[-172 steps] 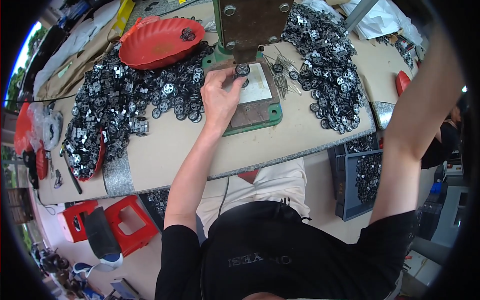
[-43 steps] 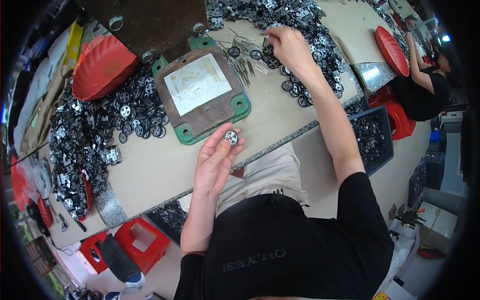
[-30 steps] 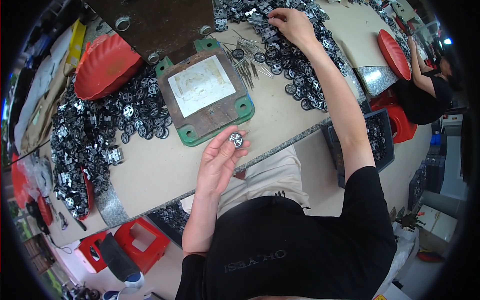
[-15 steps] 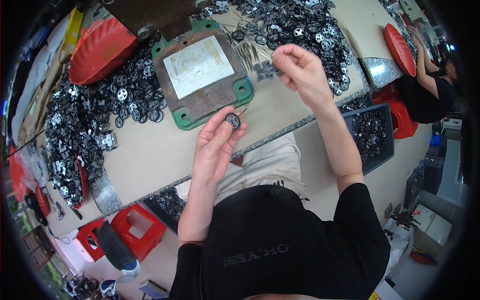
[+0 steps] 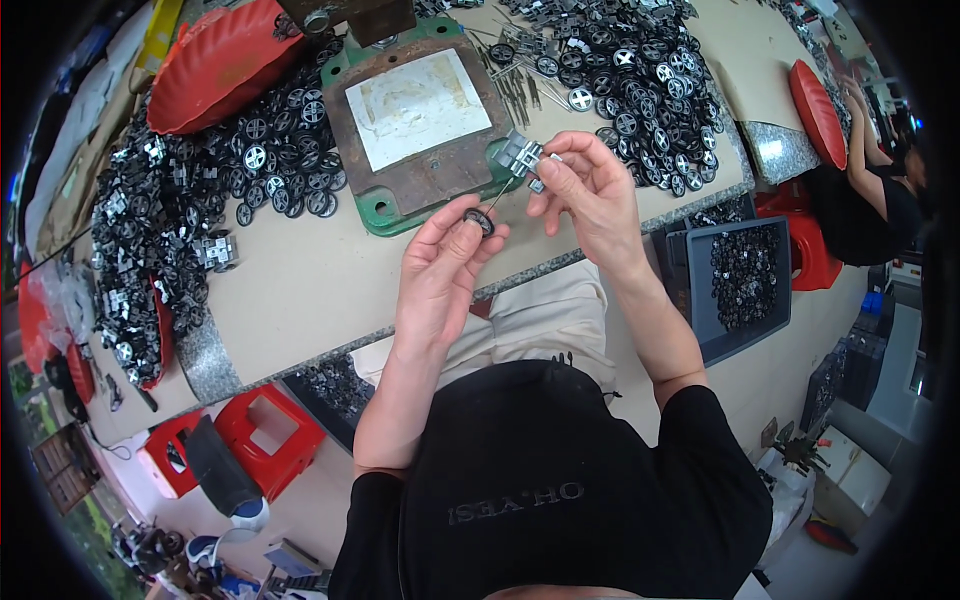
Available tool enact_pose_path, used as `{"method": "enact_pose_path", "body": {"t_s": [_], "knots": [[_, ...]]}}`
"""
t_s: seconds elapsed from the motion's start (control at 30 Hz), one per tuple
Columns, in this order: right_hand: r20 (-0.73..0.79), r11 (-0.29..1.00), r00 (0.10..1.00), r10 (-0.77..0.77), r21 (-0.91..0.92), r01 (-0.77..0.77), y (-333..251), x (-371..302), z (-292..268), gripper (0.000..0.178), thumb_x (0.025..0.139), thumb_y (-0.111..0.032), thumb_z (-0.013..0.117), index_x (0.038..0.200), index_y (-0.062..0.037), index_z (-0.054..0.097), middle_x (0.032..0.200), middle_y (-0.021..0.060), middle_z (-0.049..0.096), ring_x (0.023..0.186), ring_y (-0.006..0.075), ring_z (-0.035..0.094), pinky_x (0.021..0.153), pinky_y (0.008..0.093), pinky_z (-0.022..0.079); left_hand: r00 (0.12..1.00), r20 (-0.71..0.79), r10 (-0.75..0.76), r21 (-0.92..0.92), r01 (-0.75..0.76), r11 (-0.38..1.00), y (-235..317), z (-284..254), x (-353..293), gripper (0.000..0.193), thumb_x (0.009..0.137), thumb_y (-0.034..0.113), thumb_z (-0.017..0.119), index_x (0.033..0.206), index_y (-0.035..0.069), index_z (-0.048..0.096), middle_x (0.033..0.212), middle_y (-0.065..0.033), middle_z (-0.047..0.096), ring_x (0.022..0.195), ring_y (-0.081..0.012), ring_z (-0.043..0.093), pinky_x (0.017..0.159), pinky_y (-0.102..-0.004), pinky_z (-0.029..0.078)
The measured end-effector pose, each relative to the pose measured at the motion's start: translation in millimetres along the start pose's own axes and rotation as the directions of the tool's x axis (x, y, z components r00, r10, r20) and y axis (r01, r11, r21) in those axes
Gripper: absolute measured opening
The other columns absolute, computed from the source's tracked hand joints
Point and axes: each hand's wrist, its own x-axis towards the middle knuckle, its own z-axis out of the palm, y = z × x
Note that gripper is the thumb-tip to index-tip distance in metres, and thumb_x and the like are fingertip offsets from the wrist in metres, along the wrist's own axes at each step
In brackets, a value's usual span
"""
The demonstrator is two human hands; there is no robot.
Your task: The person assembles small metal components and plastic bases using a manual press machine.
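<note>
My left hand (image 5: 438, 280) pinches a small black toy wheel (image 5: 481, 223) between thumb and fingertips. A thin metal axle (image 5: 504, 189) sticks out from the wheel, slanting up to the right. In my right hand (image 5: 598, 205), thumb and fingers are closed on a small grey-and-black plastic part (image 5: 519, 156), which looks like a toy chassis piece. The axle's far end is at or just beneath this part; whether it sits inside cannot be made out. Both hands hover over the table's near edge, in front of a green-and-brown metal press base (image 5: 380, 214).
Loose wheels lie heaped right (image 5: 650, 110) and left of the press base. Plastic parts (image 5: 140, 240) pile at the far left, beside a red scalloped tray (image 5: 215, 75). Thin metal rods (image 5: 512, 90) lie behind. A grey bin (image 5: 700, 260) stands right; another person sits beyond it.
My right hand has come down and left, bringing the plastic part close to the axle. The left hand's wheel has tilted, with its axle toward the part. The whole view has shifted slightly.
</note>
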Motion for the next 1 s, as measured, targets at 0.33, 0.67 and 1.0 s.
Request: {"method": "enact_pose_path", "body": {"t_s": [0.33,0.67,1.0], "knots": [[-0.050,0.989,0.993,-0.111,-0.102,0.105,0,-7,5,0.022,0.086,-0.005,0.057,0.107,0.0015,0.050,0.082,0.0060,0.059,0.063,0.0090,0.059,0.046,0.0172,0.044,0.999,-0.024,0.028,0.054,-0.026,0.998,-2,-1,0,0.029,0.086,0.004,0.057,0.114,-0.002,0.052,0.100,-0.0108,0.061,0.090,-0.0217,0.062,0.081,-0.0296,0.050],[0.101,0.804,0.929,-0.356,-0.473,0.359,-3,-9,-1,0.027,0.079,0.000,0.064,0.106,-0.0017,0.062,0.083,0.0049,0.063,0.067,0.0081,0.057,0.058,0.0205,0.046,0.990,-0.064,0.122,0.159,-0.111,0.981,-3,5,-6,0.028,0.083,0.001,0.060,0.110,-0.004,0.056,0.095,-0.0108,0.063,0.083,-0.0220,0.064,0.078,-0.0301,0.052],[0.044,0.890,0.976,-0.215,-0.402,0.214,-7,-10,-1,0.029,0.077,0.003,0.065,0.105,0.0000,0.062,0.081,0.0060,0.064,0.066,0.0094,0.058,0.059,0.0207,0.046,0.990,-0.052,0.129,0.236,-0.114,0.965,-1,7,-10,0.029,0.083,0.000,0.059,0.111,-0.005,0.055,0.097,-0.0133,0.062,0.084,-0.0237,0.064,0.076,-0.0307,0.054]]}}
